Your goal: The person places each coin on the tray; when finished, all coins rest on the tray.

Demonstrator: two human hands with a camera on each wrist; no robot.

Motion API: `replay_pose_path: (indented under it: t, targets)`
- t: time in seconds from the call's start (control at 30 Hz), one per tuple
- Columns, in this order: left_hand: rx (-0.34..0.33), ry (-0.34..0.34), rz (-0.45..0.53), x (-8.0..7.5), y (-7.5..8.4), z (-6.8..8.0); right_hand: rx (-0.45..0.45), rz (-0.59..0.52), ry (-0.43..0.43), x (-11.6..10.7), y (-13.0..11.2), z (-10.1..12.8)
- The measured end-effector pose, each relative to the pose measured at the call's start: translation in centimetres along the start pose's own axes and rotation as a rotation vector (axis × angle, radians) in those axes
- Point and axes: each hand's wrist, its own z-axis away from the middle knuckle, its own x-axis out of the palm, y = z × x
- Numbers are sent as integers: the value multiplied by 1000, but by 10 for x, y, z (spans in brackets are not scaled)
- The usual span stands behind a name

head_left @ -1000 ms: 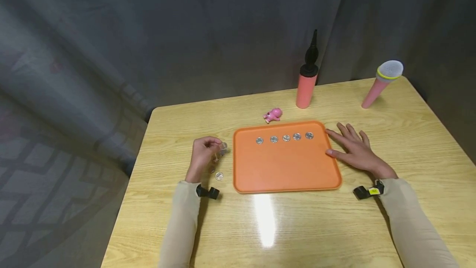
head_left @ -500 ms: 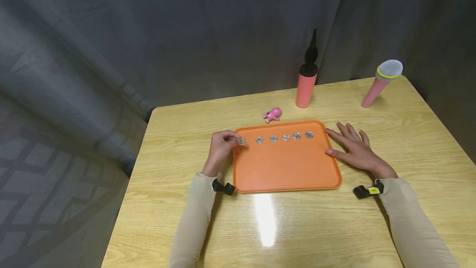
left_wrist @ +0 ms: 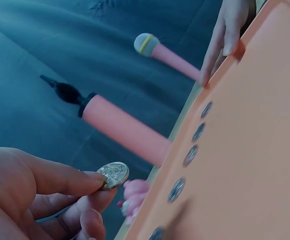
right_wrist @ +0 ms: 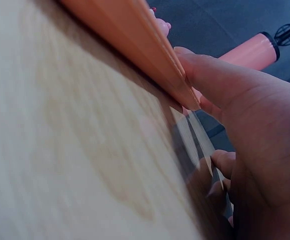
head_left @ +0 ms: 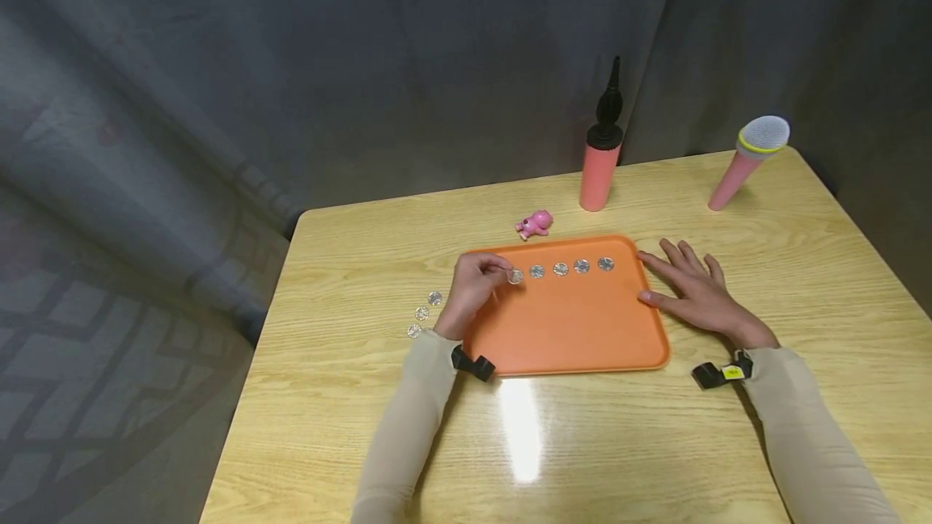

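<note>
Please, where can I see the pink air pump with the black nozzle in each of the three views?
Head: the pink air pump stands upright on the table, behind the orange tray.
Left wrist: it lies slantwise at centre left, above the tray's edge.
Right wrist: top right corner, behind the right hand.
Shared landmark: the orange tray.

Coin pinched in left hand: bright silvery metal, embossed face. Tray: smooth matt orange plastic. Table: pale wood grain, glossy, reflecting a lamp glare. Pump: pink plastic barrel, black nozzle. Backdrop: grey matt cloth. Sleeves: beige fabric.
</note>
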Motion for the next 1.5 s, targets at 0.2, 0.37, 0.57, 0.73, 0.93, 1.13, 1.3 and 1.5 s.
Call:
replay_pose_path:
  t: [0.2,0.37,0.57,0.73,0.93,1.13,1.3,1.5]
  targets:
    - [-41,-28,-38,19,5,0,1,-4,-2,0,-1,0]
    - [-77,-40,-39,34,9,1,1,-6,-4,-1,-2,0]
    - [-54,-56,-69,54,11,0,3,-3,-6,-1,-1,0]
    - [-19,-91,-96,70,15,0,-2,-8,-5,-1,-1,0]
    - [-13,-116,-146,91,20,-1,2,-11,-6,-1,-2,0]
    - [21,-128,-179,108,23,-3,9,-5,-3,-2,-4,-2]
    - [60,-130,-253,120,22,-4,7,1,1,-1,-3,-2]
    - [63,-119,-340,133,21,-2,2,7,6,-1,-2,-1]
